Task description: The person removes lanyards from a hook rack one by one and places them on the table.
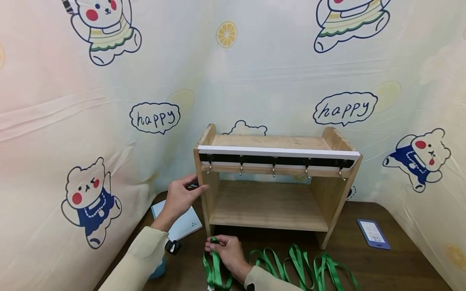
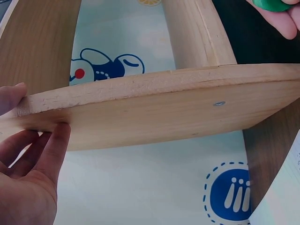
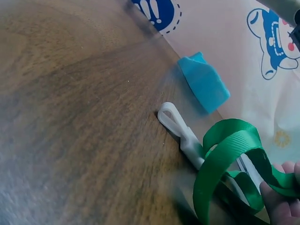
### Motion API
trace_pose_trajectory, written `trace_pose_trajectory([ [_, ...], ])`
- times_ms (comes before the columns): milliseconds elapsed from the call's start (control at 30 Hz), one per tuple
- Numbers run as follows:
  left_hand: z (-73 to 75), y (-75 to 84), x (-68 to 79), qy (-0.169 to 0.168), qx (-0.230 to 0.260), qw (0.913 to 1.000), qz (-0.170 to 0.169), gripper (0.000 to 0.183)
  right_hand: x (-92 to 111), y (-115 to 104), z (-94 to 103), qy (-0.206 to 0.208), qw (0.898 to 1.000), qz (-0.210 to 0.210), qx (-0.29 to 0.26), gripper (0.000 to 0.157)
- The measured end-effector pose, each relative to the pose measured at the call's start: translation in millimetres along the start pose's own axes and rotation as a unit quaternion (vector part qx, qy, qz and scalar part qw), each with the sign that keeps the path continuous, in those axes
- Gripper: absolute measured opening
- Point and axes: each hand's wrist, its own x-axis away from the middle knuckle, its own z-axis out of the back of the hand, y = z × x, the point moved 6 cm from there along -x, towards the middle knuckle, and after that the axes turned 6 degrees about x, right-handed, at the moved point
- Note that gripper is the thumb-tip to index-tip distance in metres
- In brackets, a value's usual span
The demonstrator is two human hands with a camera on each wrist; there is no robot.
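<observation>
A small wooden shelf [image 1: 269, 204] stands on the table, with a black strip bearing several metal hooks [image 1: 274, 166] across its upper front. My left hand [image 1: 180, 198] grips its left side panel [image 2: 154, 119], thumb at the front edge and fingertips against the outer face. Low in front of the shelf's left foot, my right hand [image 1: 230, 252] pinches a green lanyard [image 1: 215, 266] whose loops hang below the fingers. In the right wrist view, a white plastic clip [image 3: 190, 145] at the lanyard's end lies close over the tabletop. The hooks carry nothing.
More green lanyards [image 1: 302, 264] lie looped along the table's front, right of my right hand. A blue card holder [image 1: 373, 233] lies at the far right. Left of the shelf are a white notebook [image 1: 186, 225] and a light blue object [image 3: 205, 84]. Printed cloth encloses the table.
</observation>
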Motion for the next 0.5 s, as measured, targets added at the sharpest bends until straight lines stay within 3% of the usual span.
trace_pose_trajectory([
  [300,-0.2,1.9,0.1,-0.003,-0.005,1.0,0.001,0.057,1.4,-1.5,0.9,0.002,0.997,0.026,0.074,0.022],
  [500,0.2,1.9,1.2,0.001,-0.005,1.0,0.001,0.056,3.6,-7.7,3.6,0.02,0.985,0.058,0.16,0.026],
])
